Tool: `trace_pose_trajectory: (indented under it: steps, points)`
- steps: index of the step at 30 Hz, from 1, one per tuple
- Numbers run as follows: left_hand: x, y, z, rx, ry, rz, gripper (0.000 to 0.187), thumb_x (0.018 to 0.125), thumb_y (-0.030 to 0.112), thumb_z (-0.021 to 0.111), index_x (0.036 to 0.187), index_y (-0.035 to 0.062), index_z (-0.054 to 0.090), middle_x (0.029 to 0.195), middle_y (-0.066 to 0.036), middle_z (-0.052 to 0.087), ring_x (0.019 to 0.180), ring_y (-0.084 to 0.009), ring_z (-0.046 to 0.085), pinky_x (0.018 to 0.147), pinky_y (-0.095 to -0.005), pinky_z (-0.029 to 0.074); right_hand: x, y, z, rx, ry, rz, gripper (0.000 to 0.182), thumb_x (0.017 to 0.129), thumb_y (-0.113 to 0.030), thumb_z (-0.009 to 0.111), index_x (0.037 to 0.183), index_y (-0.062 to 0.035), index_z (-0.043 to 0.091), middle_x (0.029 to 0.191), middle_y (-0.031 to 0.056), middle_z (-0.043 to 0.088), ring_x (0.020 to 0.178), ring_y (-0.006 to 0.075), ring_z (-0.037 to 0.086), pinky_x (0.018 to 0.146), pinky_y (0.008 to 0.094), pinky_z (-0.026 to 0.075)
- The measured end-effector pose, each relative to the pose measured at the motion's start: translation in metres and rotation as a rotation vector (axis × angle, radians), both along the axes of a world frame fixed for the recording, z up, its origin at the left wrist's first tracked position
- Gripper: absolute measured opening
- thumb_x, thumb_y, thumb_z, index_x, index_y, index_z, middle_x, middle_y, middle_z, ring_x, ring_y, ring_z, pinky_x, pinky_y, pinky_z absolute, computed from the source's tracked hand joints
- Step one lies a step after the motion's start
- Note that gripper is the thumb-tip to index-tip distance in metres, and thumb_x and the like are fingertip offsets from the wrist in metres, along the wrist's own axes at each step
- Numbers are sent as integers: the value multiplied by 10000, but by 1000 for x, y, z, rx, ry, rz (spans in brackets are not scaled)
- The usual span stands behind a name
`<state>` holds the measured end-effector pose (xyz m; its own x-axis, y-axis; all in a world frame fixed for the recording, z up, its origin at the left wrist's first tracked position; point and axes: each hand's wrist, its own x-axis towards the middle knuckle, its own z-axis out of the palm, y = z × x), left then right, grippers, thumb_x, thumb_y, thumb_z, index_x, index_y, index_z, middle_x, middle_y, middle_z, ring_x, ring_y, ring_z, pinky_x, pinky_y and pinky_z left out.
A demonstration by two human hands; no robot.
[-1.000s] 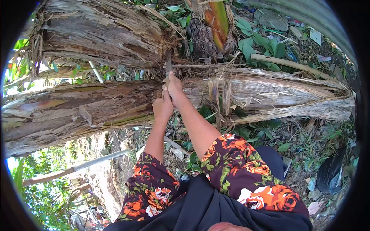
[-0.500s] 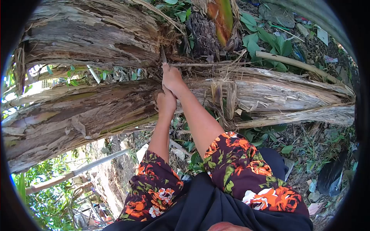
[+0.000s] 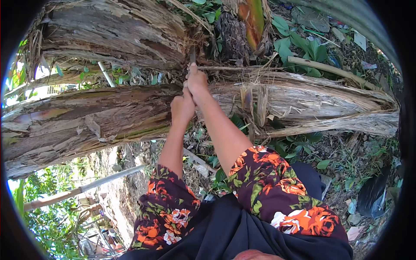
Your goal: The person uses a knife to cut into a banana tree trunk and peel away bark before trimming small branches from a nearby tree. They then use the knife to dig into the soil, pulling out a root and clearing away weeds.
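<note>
Both hands are closed around the handle of a knife [image 3: 193,56], one behind the other. My right hand [image 3: 197,82] is the farther one, close to the blade. My left hand [image 3: 182,105] grips just behind it, touching it. The narrow blade points away from me, with its tip at the torn, fibrous end of the upper trunk [image 3: 108,34]. Beneath my hands lies the lower trunk [image 3: 86,117], brown and peeling. The handle is mostly hidden by my fingers.
A split, dry trunk [image 3: 312,102] extends to the right. An upright stem [image 3: 253,24] with green and orange skin stands at the top. A pole [image 3: 108,174] crosses the lower left. A cut stick [image 3: 329,69], green leaves and litter lie at the right.
Both hands and the knife have shifted slightly right and away from me in the view. The left trunks sit a little higher in the frame. The grip looks the same.
</note>
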<state>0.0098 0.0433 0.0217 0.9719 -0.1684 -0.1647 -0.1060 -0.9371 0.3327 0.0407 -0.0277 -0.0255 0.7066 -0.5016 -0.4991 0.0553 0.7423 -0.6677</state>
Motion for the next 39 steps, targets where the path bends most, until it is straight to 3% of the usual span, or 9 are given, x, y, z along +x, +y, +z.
trace_pose_trajectory:
  steps: [14,16,20,22,27,32,34,37,39]
  points:
    - [36,-13,-33,-152,136,47,709,840,514,238,631,-66,588,722,-285,564,808,-417,542,742,-442,389,24,-21,-10,-446,135,67,569,858,-394,327,792,128,543,735,295,559,782,411,555,713,433,416]
    - [32,-16,-26,-167,90,35,716,840,521,234,609,-58,586,697,-273,567,789,-406,550,728,-434,396,24,-25,-6,-340,41,87,525,866,-406,351,599,25,488,510,111,500,447,215,510,455,365,397]
    - [7,1,-16,-152,68,19,716,838,525,235,624,-66,579,684,-268,565,781,-403,553,723,-436,394,6,-10,-2,-204,70,113,538,867,-406,350,581,30,483,506,114,498,448,220,514,453,371,395]
    - [16,1,-20,-198,96,-7,714,837,522,236,642,-73,577,694,-275,564,788,-408,550,729,-440,391,14,-5,-8,-229,52,119,582,854,-395,338,767,143,542,758,324,544,811,422,549,728,431,414]
    - [29,-10,-28,-28,2,3,707,839,507,231,650,-78,580,726,-290,560,828,-411,544,766,-444,390,18,-11,-14,-270,103,158,566,855,-384,348,717,128,549,728,312,548,789,409,559,702,429,421]
    - [19,-13,-14,-41,-48,-42,728,830,532,232,701,-86,595,775,-311,556,882,-433,515,797,-446,377,9,-20,6,-105,-21,114,592,850,-430,373,632,100,525,672,258,557,673,344,580,609,418,426]
    - [14,-11,-12,-53,-33,3,758,823,553,236,716,-109,589,774,-319,552,871,-418,528,786,-435,380,11,-11,-4,-153,-7,65,553,851,-430,386,687,80,523,664,204,560,622,287,572,585,406,418]
    - [17,-9,-5,-302,124,90,796,807,593,245,805,-131,576,824,-293,571,846,-362,555,754,-397,391,-4,1,1,52,-332,-26,432,876,-367,367,845,41,508,807,144,555,785,217,541,682,343,399]
    - [14,-28,1,-310,149,95,787,810,587,248,826,-130,573,830,-283,575,840,-353,557,751,-395,392,-3,-15,2,48,-373,-64,388,882,-359,368,833,5,493,752,86,505,711,160,485,610,307,391]
